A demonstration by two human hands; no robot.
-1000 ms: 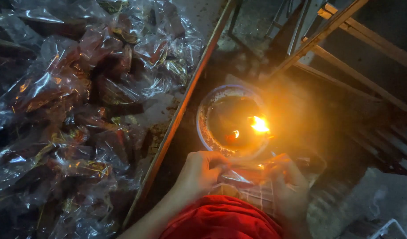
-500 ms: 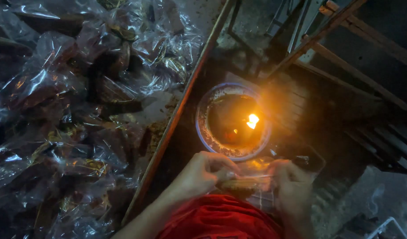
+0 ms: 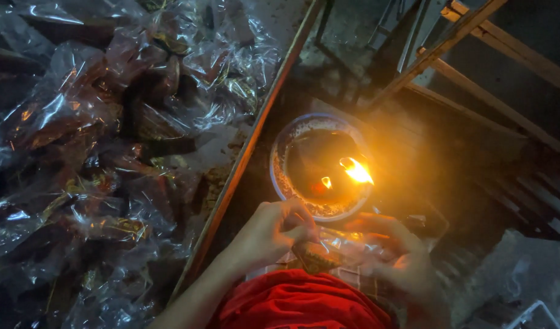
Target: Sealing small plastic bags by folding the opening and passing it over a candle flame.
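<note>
My left hand (image 3: 269,233) and my right hand (image 3: 394,251) are together just below a round bowl (image 3: 278,173) in which a small flame (image 3: 356,170) burns. Between them they grip a small clear plastic packet (image 3: 319,253) with something dark and yellowish inside. The left fingers pinch its near left corner, the right fingers hold its right side. The packet sits a short way below the flame, over my red-clothed lap (image 3: 298,301). The fingertips are blurred.
A large heap of clear plastic packets (image 3: 109,140) with dark contents fills the left, bordered by a wooden rail (image 3: 249,152) running diagonally. Wooden frame slats (image 3: 475,67) cross the upper right. More crumpled plastic (image 3: 524,280) lies at the lower right.
The flame has stayed lit in the bowl. Both hands have shifted a little with the packet, keeping it just below the bowl; the view has drifted slightly.
</note>
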